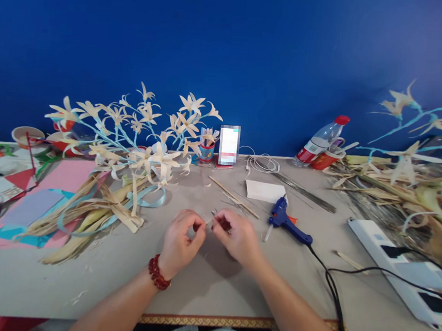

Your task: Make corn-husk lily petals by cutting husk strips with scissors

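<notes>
Both hands meet near the middle of the table, fingertips almost touching. My left hand (182, 241), with a red bead bracelet (158, 273) at its wrist, is closed in a pinch. My right hand (238, 238) pinches close beside it. A small pale piece (209, 223) shows between the fingertips; its kind is too small to make out. Just beyond the hands lies a thin wooden stick (234, 197). To the right of my right hand rests a blue glue gun (288, 223), its nozzle pointing away from me.
Dried husks (90, 221) and pale husk flowers on blue stems (131, 140) fill the left. A white power strip (391, 278) and the glue gun's black cord (334, 286) occupy the right. Behind stand a phone (229, 145), a white box (265, 191), thin wires (306, 192) and a bottle (320, 141).
</notes>
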`<act>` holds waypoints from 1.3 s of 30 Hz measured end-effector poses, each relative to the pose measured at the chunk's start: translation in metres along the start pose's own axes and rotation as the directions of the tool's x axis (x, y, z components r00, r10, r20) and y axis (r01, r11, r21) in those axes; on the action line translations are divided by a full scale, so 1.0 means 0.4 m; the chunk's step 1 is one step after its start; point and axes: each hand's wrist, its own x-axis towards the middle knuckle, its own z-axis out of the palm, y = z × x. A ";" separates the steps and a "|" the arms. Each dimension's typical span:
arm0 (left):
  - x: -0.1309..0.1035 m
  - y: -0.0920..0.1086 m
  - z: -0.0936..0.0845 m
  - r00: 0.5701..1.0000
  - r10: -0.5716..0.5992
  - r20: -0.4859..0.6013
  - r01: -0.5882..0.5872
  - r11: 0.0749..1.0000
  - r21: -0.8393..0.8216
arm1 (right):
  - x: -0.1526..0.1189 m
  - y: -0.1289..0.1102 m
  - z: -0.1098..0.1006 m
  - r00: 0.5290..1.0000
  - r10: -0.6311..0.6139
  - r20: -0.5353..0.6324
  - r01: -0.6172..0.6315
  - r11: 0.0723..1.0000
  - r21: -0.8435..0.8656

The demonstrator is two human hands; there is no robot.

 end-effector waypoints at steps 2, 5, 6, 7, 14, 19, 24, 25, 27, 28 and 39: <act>0.000 -0.002 -0.001 1.000 -0.005 -0.010 0.005 1.000 0.005 | 0.003 0.011 -0.013 0.998 0.008 -0.062 -0.009 1.000 -0.012; 0.001 -0.004 -0.004 0.999 -0.016 -0.028 0.016 1.000 0.011 | 0.005 0.008 -0.027 0.999 -0.002 -0.042 0.004 0.999 0.043; 0.001 -0.003 -0.004 1.000 -0.014 -0.025 0.014 1.000 0.010 | 0.004 0.001 -0.026 1.000 -0.007 -0.005 0.007 0.998 0.062; 0.002 -0.002 -0.003 1.000 -0.009 -0.017 0.009 1.000 0.008 | 0.002 -0.006 -0.022 0.999 -0.011 0.033 0.008 0.998 0.068; 0.002 0.004 0.006 1.000 0.008 0.022 -0.009 1.000 0.024 | 0.000 -0.015 0.003 0.998 -0.012 0.067 0.015 0.999 -0.045; 0.002 -0.003 0.000 1.000 -0.017 -0.014 0.018 0.999 0.028 | 0.009 0.011 -0.034 0.995 -0.011 -0.102 0.005 0.998 -0.058; 0.001 -0.002 0.001 1.000 -0.017 0.004 0.017 1.000 0.025 | 0.001 -0.018 -0.019 0.998 -0.031 0.057 0.031 0.999 0.015; 0.001 0.000 0.003 1.000 -0.010 0.004 0.010 1.000 0.025 | 0.000 -0.021 -0.012 0.997 -0.028 0.078 0.028 1.000 -0.004; 0.001 0.001 0.005 1.000 -0.001 -0.002 0.001 1.000 0.031 | 0.001 -0.019 -0.004 0.996 -0.024 0.086 0.027 0.999 -0.040; 0.001 0.001 0.005 1.000 0.002 -0.005 -0.001 0.999 0.036 | 0.003 -0.013 -0.006 0.997 -0.026 0.077 0.030 0.998 -0.055; -0.001 -0.004 0.002 1.000 -0.010 -0.028 0.011 0.999 0.039 | 0.002 -0.033 -0.016 0.997 -0.049 0.062 0.052 0.997 -0.064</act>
